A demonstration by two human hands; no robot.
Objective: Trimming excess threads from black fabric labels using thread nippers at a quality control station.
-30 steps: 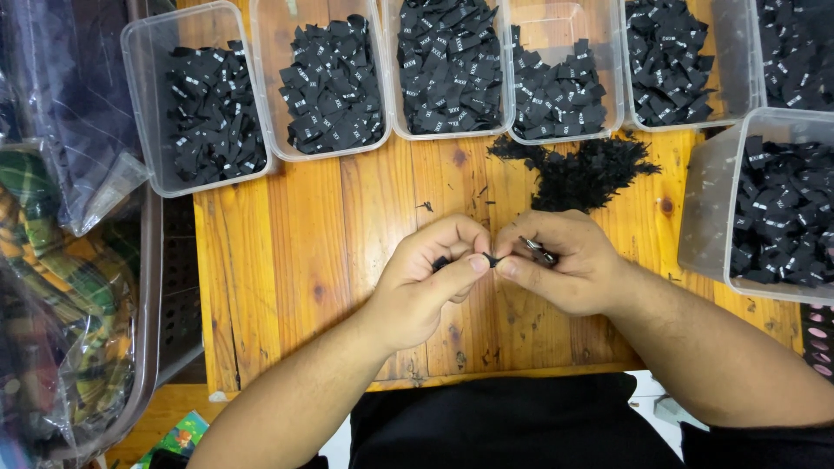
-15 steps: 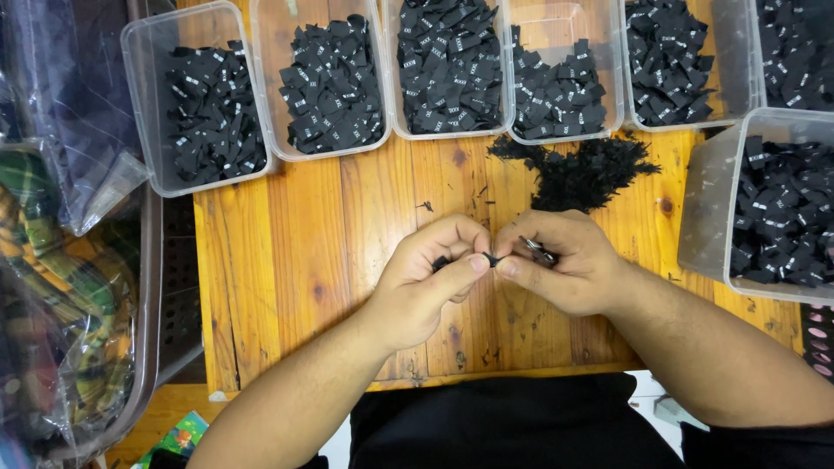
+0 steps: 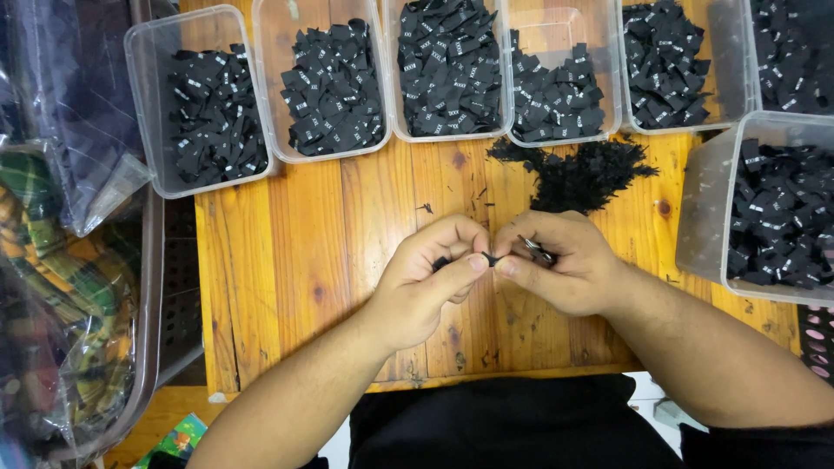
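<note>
Both hands meet over the orange pine-plank worktop (image 3: 304, 260), left hand (image 3: 430, 282) and right hand (image 3: 556, 265) pinched together on a small black woven label (image 3: 489, 258); nothing has shifted in the last second, so the fiddling goes on. Beyond the label stand clear plastic tubs (image 3: 204, 104) of black labels. Nearer it lies a loose heap of black trimmings (image 3: 578, 174). Small metal snips (image 3: 537, 252) show in the right hand.

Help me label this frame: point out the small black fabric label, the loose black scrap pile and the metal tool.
small black fabric label (image 3: 489, 258), head view, its middle
loose black scrap pile (image 3: 580, 174), head view, centre
metal tool (image 3: 538, 252), head view, exposed tip
</note>
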